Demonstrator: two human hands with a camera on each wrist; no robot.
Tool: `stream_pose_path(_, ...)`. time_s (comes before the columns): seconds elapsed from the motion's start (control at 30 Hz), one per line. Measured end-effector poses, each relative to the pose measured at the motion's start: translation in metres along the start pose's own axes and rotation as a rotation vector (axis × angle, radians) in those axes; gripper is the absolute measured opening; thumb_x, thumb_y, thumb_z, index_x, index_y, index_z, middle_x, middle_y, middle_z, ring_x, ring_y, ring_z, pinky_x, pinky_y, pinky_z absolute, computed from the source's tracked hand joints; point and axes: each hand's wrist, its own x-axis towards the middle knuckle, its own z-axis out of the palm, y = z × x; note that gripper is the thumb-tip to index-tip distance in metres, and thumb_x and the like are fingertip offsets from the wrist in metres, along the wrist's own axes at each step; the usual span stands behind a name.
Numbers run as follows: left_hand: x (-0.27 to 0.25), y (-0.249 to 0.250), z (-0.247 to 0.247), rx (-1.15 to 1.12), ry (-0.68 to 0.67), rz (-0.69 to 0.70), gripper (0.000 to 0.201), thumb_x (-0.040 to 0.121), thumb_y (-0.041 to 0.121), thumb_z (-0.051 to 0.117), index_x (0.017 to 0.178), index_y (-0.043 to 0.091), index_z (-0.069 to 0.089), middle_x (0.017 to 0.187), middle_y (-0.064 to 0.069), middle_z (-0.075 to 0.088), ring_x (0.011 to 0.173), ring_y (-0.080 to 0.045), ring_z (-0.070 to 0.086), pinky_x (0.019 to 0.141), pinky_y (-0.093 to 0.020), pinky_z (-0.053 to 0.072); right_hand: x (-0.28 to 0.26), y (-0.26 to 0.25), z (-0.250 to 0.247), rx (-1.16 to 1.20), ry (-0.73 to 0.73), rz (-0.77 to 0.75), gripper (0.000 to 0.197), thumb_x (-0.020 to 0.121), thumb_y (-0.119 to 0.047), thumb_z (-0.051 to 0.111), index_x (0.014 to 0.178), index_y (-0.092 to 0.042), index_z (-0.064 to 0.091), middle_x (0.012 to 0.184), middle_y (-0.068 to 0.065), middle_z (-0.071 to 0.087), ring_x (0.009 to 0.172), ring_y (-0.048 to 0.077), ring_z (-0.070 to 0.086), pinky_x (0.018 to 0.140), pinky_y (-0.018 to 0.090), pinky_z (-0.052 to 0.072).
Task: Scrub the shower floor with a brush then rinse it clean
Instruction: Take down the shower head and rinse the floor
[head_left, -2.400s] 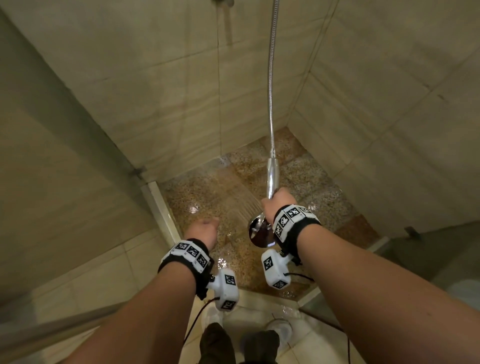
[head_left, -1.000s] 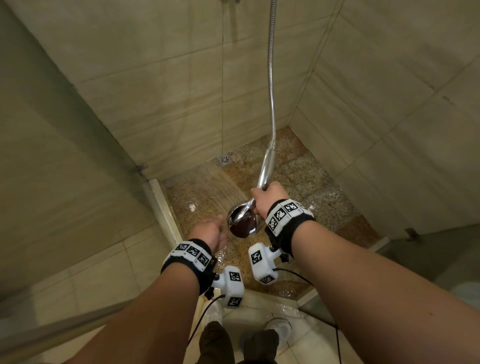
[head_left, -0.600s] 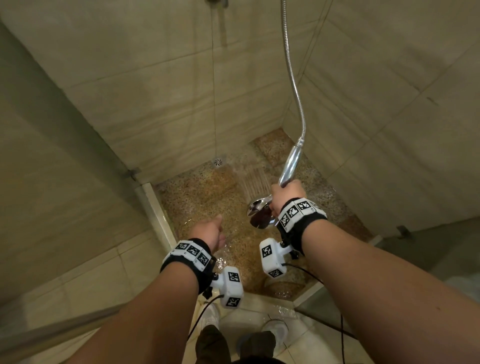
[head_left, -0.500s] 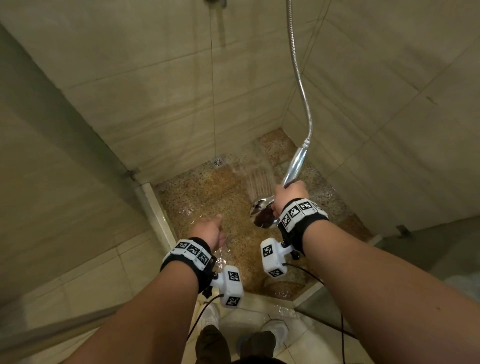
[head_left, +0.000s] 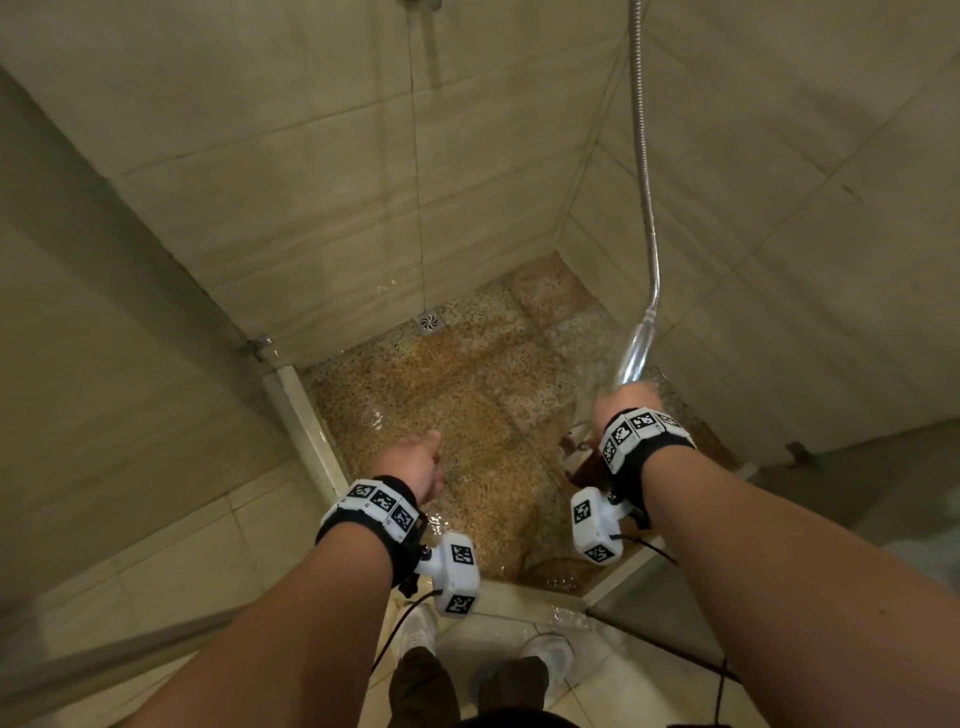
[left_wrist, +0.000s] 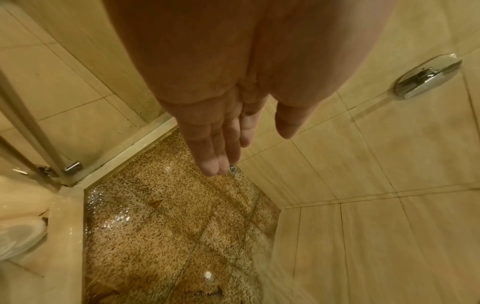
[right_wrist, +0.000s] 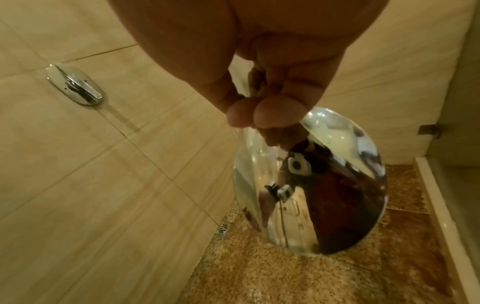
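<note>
Your right grip (right_wrist: 262, 86) is curled round the shower head (right_wrist: 311, 185) handle, its face toward the wet floor (head_left: 467, 415) below. Your left grip (left_wrist: 223, 131) hangs apart, fingers straight, above the floor.

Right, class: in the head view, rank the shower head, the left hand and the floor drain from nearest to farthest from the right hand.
1. Shower head: held in the right hand, just below it.
2. Left hand: off to the left, empty.
3. Floor drain: at the back wall's foot, farthest.
</note>
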Motion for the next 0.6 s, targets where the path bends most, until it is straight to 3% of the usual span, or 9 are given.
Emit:
stream_pose_path(0.17,-0.003,0.001,0.004,0.026,-0.004,0.008,0.022,0.099,0.039,0.062,0.096,0.017,0.061,0.098,-0.011,0.069,0.081,-0.026,0.066,0.091,-0.054,0.058,-0.008,0.006,-0.004,-0.14,-0.088,-0.05,0.033,0.102,-0.025,0.053,0.118,0.003,0.061,0.093,0.015,0.065,0.068,0.026,0.058,0.049,0.028,0.037)
stream_pose_path(0.23,-0.003,0.001,0.006,0.048,-0.005,0.012,0.02,0.099,0.039,0.062,0.096,0.02,0.061,0.095,-0.011,0.068,0.082,-0.026,0.066,0.091,-0.054,0.059,-0.014,0.004,0.002,-0.106,-0.101,-0.055,0.032,0.101,-0.028,0.056,0.112,0.001,0.061,0.08,0.011,0.063,0.064,0.024,0.058,0.052,0.029,0.041)
stream_pose_path(0.33,-0.003,0.001,0.007,0.065,-0.009,0.014,0.023,0.097,0.041,0.063,0.097,0.018,0.061,0.097,-0.011,0.069,0.082,-0.026,0.067,0.09,-0.054,0.059,-0.017,0.001,0.013,-0.068,-0.154,-0.084,0.033,0.101,-0.031,0.056,0.108,0.0,0.063,0.086,0.012,0.069,0.078,0.031,0.068,0.068,0.036,0.056)
stream_pose_path(0.4,-0.002,0.002,0.007,0.052,-0.012,0.006,0.024,0.097,0.041,0.065,0.098,0.017,0.062,0.095,-0.012,0.068,0.08,-0.026,0.066,0.09,-0.056,0.059,-0.019,-0.002,0.018,-0.037,-0.182,-0.107,0.032,0.101,-0.03,0.056,0.111,-0.001,0.064,0.093,0.014,0.072,0.085,0.033,0.07,0.073,0.037,0.058)
stream_pose_path(0.6,0.0,0.005,0.008,0.038,-0.018,-0.002,0.023,0.096,0.04,0.065,0.098,0.017,0.063,0.094,-0.01,0.067,0.079,-0.026,0.065,0.09,-0.056,0.058,-0.023,-0.01,0.019,-0.052,-0.117,-0.115,0.035,0.099,-0.027,0.061,0.121,0.0,0.058,0.096,0.013,0.068,0.076,0.027,0.066,0.05,0.028,0.045)
